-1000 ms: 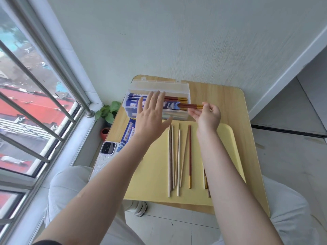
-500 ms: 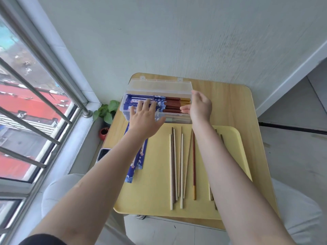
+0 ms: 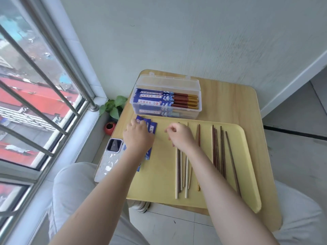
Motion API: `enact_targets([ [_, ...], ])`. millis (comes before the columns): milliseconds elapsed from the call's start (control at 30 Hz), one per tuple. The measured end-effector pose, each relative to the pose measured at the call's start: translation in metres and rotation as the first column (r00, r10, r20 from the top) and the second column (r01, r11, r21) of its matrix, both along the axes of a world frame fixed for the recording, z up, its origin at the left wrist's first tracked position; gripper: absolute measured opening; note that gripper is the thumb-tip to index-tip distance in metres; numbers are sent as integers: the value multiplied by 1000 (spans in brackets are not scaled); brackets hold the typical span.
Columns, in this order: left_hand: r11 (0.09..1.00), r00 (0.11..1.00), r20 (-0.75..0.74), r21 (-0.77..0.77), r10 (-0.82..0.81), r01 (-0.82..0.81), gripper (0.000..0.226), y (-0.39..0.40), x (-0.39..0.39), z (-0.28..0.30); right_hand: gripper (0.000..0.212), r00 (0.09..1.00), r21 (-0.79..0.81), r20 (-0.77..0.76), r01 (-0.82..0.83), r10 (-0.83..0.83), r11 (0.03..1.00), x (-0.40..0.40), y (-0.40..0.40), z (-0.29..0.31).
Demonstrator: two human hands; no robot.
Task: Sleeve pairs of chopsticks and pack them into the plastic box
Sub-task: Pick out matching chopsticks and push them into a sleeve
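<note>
Fingers of the left hand [image 3: 138, 137] curl down onto the blue paper sleeves [image 3: 150, 126] at the tray's [image 3: 247, 174] left edge, though whether they pinch one I cannot tell. Right hand [image 3: 180, 136] hovers loosely curled, holding nothing, over the pale chopsticks [image 3: 185, 174], darker chopsticks [image 3: 219, 152] lying beyond its little-finger side. Past both sets of fingertips stands the open plastic box [image 3: 166, 110], sleeved pairs [image 3: 168, 99] inside.

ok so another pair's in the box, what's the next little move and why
Probably pinch one blue sleeve free with the left hand, which already rests on the stack at the tray's left edge. The right hand hovers over the pale chopsticks, loosely curled and holding nothing, so it looks set to pick a matching pair next.
</note>
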State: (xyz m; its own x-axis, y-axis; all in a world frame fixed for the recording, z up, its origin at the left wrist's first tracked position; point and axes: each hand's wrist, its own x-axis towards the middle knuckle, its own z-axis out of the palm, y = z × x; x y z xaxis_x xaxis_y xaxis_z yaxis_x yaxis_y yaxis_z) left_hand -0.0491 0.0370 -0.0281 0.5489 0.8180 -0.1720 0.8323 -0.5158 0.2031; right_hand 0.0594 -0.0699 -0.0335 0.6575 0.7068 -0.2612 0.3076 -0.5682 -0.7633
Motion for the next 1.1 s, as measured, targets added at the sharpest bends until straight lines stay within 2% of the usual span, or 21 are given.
enact_targets([
  [100, 997, 999, -21, -77, -29, 27, 35, -12, -13, -10, 23, 997, -61, 36, -60, 62, 996, -26, -1, -7],
  [300, 982, 993, 121, -189, -3, 26, 44, -19, -15, -15, 23, 999, -55, 24, -37, 38, 998, -41, -17, -6],
  [433, 981, 960, 274, -192, 52, 1, 36, -22, -16, -15, 24, 1000, -9, 2, 13, -13, 1000, -38, -30, -3],
  [533, 965, 880, 444, -258, 168, -54, 36, -22, -16, -10, 23, 998, 33, -28, 48, -47, 998, -37, -37, 2],
  [633, 848, 690, 581, -522, 431, -89, 38, -21, -13, 1, 22, 991, 67, -135, 4, 5, 998, -39, -41, 8],
  [767, 615, 527, 522, -788, 671, -3, 36, -28, -12, 9, 25, 980, 67, -187, -59, 71, 996, -47, -45, 13],
  [867, 398, 428, 428, -903, 796, 162, 13, -46, -6, 13, 24, 984, 52, -176, -32, 41, 998, -49, -47, 12],
  [933, 352, 432, 384, -923, 816, 155, 12, -57, 0, 15, 24, 985, 24, -168, -42, 45, 999, -47, -54, 15],
  [1000, 360, 461, 382, -923, 801, 139, 10, -64, 4, 13, 25, 987, 15, -157, -9, 11, 1000, -41, -65, 20],
  [1033, 365, 483, 381, -922, 788, 131, 7, -66, 6, 11, 24, 993, 7, -111, 38, -37, 999, -34, -74, 20],
  [1100, 381, 547, 381, -917, 745, 120, 10, -71, 7, 7, 15, 987, -61, 81, 145, -140, 988, -21, -88, 17],
])
